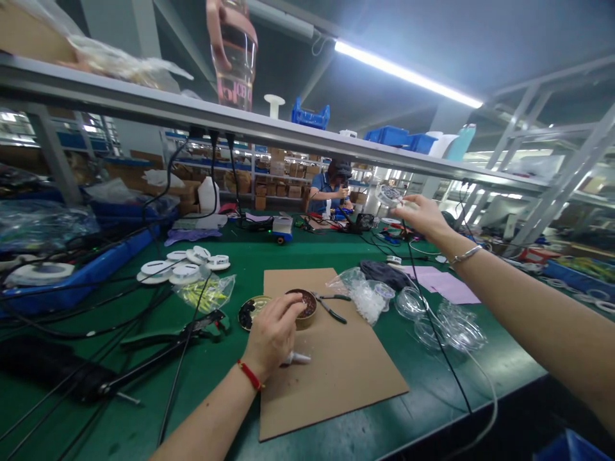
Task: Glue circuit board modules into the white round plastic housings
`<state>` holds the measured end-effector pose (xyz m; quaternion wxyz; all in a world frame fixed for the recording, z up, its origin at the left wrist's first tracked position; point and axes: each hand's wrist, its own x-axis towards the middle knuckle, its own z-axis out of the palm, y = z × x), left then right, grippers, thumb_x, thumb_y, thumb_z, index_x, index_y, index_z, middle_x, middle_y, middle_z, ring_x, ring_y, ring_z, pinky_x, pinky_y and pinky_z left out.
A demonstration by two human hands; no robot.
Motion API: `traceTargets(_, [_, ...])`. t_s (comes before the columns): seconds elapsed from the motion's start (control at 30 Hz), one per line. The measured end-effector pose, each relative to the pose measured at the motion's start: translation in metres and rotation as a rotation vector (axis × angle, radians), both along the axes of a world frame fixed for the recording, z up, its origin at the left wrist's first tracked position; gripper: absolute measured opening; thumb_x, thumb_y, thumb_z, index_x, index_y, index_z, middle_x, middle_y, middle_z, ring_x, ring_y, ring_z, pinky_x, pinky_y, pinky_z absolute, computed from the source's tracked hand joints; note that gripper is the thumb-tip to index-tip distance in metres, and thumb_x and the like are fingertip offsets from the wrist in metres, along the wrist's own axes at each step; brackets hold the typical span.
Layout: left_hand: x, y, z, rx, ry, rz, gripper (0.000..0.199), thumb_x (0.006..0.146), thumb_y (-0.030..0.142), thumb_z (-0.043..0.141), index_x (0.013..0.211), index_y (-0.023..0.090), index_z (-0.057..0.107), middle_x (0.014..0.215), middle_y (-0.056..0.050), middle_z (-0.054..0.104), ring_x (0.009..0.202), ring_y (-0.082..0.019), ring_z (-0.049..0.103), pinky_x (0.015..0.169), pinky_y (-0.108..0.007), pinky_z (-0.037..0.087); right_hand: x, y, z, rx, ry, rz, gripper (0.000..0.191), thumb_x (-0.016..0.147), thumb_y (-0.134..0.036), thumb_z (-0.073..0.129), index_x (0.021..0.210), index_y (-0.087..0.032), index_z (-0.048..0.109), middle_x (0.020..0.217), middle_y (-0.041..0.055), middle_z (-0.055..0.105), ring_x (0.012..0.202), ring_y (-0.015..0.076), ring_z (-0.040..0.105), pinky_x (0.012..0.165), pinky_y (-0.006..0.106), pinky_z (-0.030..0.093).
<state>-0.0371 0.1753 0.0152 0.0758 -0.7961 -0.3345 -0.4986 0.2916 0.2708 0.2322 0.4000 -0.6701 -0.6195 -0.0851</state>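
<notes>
My left hand [275,326] is over the cardboard sheet [336,365], its fingertips at the rim of a round tin [307,312] of small dark reddish pieces. Its fingers are bent; whether they pinch anything is hidden. A white-tipped tube [300,358] lies beneath that hand. Left of the tin is a shallow round lid [246,314] with black bits. Raised at the right, my right hand [420,214] pinches a small clear round case [390,195] by its edge. Pliers [331,307] lie right of the tin.
White spools [185,272], a bag of yellow pieces [204,293] and a crimping tool [182,333] lie left. Clear tubing coils [451,326] and a bag of white pieces [368,298] lie right. Black cables hang down. A person [329,189] sits opposite, below the overhead shelf [288,137].
</notes>
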Motion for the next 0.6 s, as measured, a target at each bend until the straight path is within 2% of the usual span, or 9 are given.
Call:
traceTargets(0.07, [0.002,-0.004,0.005,-0.054,-0.072,-0.004,0.03,0.086,0.008,0.045,0.111,0.02,0.055,0.111,-0.009,0.063,0.104,-0.021,0.06,0.089,-0.038,0.052,-0.017,-0.02,0.004,0.004,-0.044,0.055,0.055,0.072,-0.042,0.07,0.117,-0.013,0.061,0.106,0.0137,0.062,0.097,0.0292,0.059,0.085,0.041,0.049])
traceTargets(0.13, [0.006,-0.011,0.011,-0.152,-0.169,-0.049,0.034,0.089,0.02,0.051,0.122,0.019,0.047,0.114,-0.011,0.061,0.103,-0.02,0.061,0.088,-0.036,0.053,-0.039,-0.045,-0.003,-0.03,-0.112,0.175,0.05,0.068,-0.038,0.074,0.112,-0.017,0.064,0.104,0.0105,0.06,0.098,0.0283,0.058,0.09,0.042,0.046])
traceTargets(0.2, [0.012,-0.02,0.015,-0.317,-0.313,-0.204,0.06,0.085,0.039,0.06,0.135,0.02,0.034,0.127,-0.015,0.054,0.108,-0.022,0.06,0.089,-0.037,0.054,-0.064,-0.071,-0.022,-0.12,-0.208,0.394,0.047,0.068,-0.034,0.074,0.112,-0.02,0.064,0.105,0.0095,0.055,0.097,0.0264,0.057,0.093,0.044,0.046])
traceTargets(0.27, [0.019,-0.028,0.015,-0.489,-0.461,-0.416,0.09,0.073,0.055,0.068,0.143,0.023,0.021,0.14,-0.018,0.041,0.117,-0.027,0.056,0.095,-0.04,0.051,-0.088,-0.094,-0.048,-0.203,-0.247,0.617,0.046,0.068,-0.029,0.074,0.112,-0.023,0.063,0.105,0.0078,0.053,0.097,0.0241,0.057,0.091,0.041,0.047])
traceTargets(0.33, [0.024,-0.034,0.014,-0.572,-0.563,-0.512,0.103,0.065,0.059,0.073,0.145,0.025,0.016,0.145,-0.018,0.035,0.123,-0.031,0.05,0.101,-0.044,0.047,-0.105,-0.109,-0.075,-0.263,-0.243,0.756,0.052,0.067,-0.024,0.074,0.116,-0.023,0.06,0.105,0.0071,0.052,0.099,0.0232,0.056,0.091,0.04,0.048])
traceTargets(0.4, [0.028,-0.036,0.013,-0.6,-0.629,-0.467,0.094,0.067,0.052,0.075,0.142,0.025,0.023,0.141,-0.016,0.041,0.122,-0.03,0.051,0.102,-0.045,0.046,-0.114,-0.113,-0.098,-0.262,-0.204,0.829,0.059,0.066,-0.021,0.074,0.122,-0.024,0.055,0.108,0.0072,0.054,0.103,0.0242,0.055,0.092,0.041,0.048])
traceTargets(0.47, [0.028,-0.035,0.014,-0.64,-0.669,-0.376,0.075,0.072,0.042,0.074,0.133,0.023,0.035,0.133,-0.014,0.051,0.117,-0.028,0.055,0.1,-0.044,0.046,-0.117,-0.109,-0.118,-0.232,-0.101,0.89,0.067,0.066,-0.024,0.076,0.128,-0.025,0.051,0.117,0.0085,0.055,0.11,0.0265,0.053,0.097,0.044,0.045])
traceTargets(0.53, [0.027,-0.033,0.018,-0.701,-0.705,-0.331,0.063,0.073,0.035,0.075,0.125,0.022,0.041,0.124,-0.01,0.057,0.111,-0.024,0.059,0.097,-0.04,0.047,-0.118,-0.102,-0.138,-0.199,0.161,0.959,0.081,0.066,-0.031,0.08,0.136,-0.026,0.041,0.127,0.0105,0.053,0.116,0.0281,0.052,0.101,0.044,0.042])
traceTargets(0.6, [0.027,-0.034,0.021,-0.746,-0.77,-0.338,0.06,0.072,0.033,0.075,0.121,0.022,0.041,0.12,-0.008,0.059,0.106,-0.022,0.06,0.094,-0.036,0.048,-0.121,-0.097,-0.161,-0.171,0.554,1.001,0.093,0.066,-0.042,0.081,0.142,-0.028,0.03,0.132,0.0112,0.051,0.119,0.0282,0.051,0.102,0.044,0.041])
